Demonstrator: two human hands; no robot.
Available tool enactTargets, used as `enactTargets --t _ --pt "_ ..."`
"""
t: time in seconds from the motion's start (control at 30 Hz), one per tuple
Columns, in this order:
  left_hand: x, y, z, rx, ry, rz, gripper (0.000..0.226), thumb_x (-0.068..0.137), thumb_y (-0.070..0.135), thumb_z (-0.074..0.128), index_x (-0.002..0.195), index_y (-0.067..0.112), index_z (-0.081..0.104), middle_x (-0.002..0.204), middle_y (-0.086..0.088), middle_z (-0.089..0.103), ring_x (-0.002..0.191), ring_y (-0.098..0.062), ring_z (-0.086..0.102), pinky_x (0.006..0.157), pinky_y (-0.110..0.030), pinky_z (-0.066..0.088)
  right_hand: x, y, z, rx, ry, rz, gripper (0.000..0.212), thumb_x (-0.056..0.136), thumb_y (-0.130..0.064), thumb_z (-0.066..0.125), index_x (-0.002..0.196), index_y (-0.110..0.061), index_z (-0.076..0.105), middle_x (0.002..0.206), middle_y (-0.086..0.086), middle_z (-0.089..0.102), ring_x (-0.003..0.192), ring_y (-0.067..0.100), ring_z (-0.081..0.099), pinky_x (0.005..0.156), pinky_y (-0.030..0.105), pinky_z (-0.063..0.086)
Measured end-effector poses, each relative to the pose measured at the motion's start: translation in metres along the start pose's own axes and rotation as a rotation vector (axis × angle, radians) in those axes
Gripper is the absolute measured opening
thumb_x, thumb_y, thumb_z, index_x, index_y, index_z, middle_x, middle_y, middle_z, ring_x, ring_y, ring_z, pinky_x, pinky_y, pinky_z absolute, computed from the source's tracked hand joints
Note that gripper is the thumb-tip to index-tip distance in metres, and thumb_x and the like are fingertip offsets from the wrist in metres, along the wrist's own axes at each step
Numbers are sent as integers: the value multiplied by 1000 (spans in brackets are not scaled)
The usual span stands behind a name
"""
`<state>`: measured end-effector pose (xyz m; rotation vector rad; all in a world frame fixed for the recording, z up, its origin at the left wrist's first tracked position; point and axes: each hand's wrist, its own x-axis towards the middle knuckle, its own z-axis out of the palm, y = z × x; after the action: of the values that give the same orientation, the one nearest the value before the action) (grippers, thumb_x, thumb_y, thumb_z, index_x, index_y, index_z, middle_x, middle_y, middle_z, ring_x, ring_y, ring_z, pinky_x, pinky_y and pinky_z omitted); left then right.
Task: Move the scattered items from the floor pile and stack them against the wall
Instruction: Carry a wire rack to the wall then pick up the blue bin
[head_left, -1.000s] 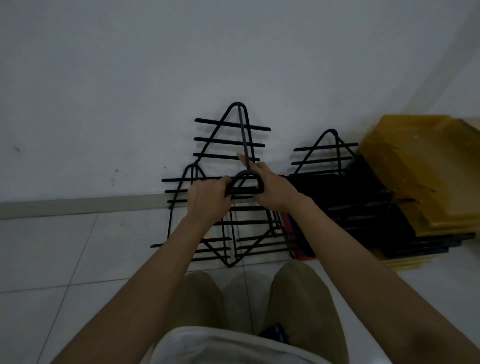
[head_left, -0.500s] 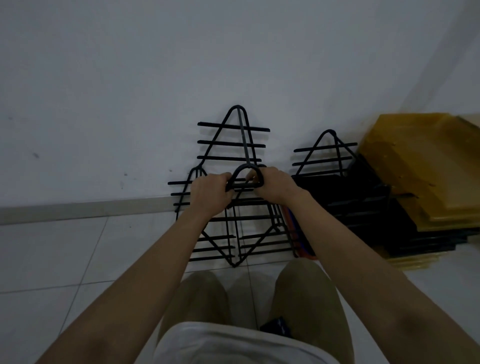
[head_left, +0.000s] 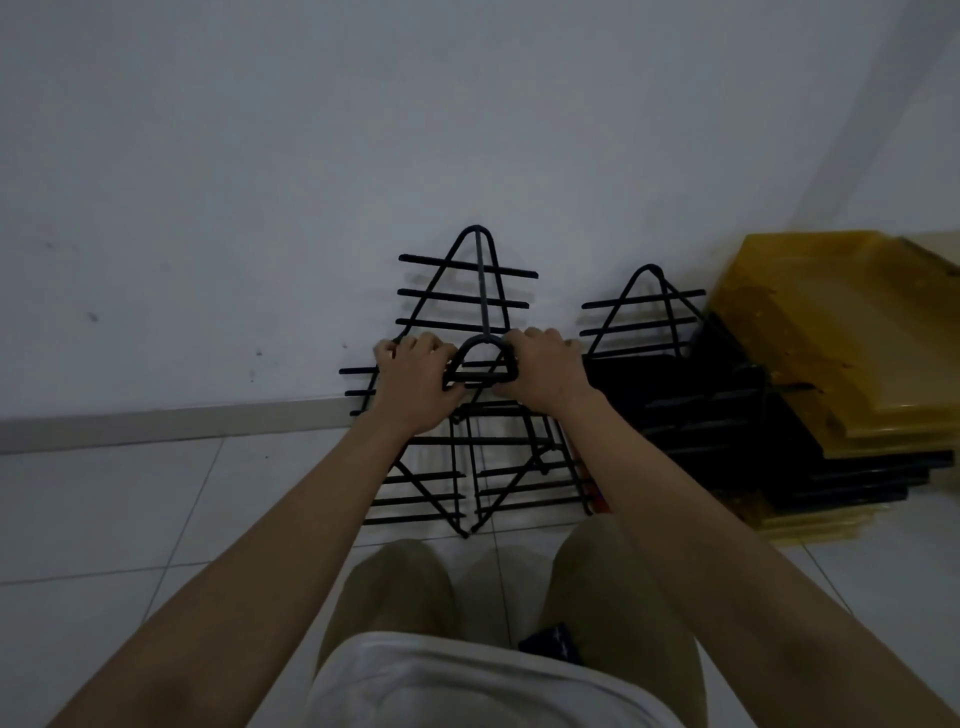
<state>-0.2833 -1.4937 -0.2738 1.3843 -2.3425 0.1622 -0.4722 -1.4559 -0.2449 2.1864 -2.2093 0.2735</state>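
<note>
At the floor's back edge by the wall, your left hand (head_left: 415, 384) and right hand (head_left: 543, 376) each grip the black wire rack (head_left: 480, 374). Let go too fast and it may slide down.

We cannot see the fingertips of the left hand (head_left: 415, 382) or the right hand (head_left: 540, 374); they curl out of sight over the near wire rack (head_left: 480, 364), and both hands cover that rack's upper bars. Our forearms hide parts of its lower rungs. How many racks lean together behind it we cannot tell, since their black bars overlap. The smaller rack (head_left: 644, 312) loses its base behind the black trays (head_left: 727, 415). The yellow trays (head_left: 831, 332) are cut off by the right edge. The dark object (head_left: 550, 642) at our lap is too small to name.
</note>
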Motion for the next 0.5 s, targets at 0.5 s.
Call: enactTargets --t 0.5 --pt "-20 -7 -5 -88 74 -1 33 94 44 54 79 15 61 76 -3 64 71 -26 57 68 -33 26 -2 -8 -12 276 -195 -150 34 89 -34 65 123 -33 62 120 -2 64 106 16 60 81 25 45"
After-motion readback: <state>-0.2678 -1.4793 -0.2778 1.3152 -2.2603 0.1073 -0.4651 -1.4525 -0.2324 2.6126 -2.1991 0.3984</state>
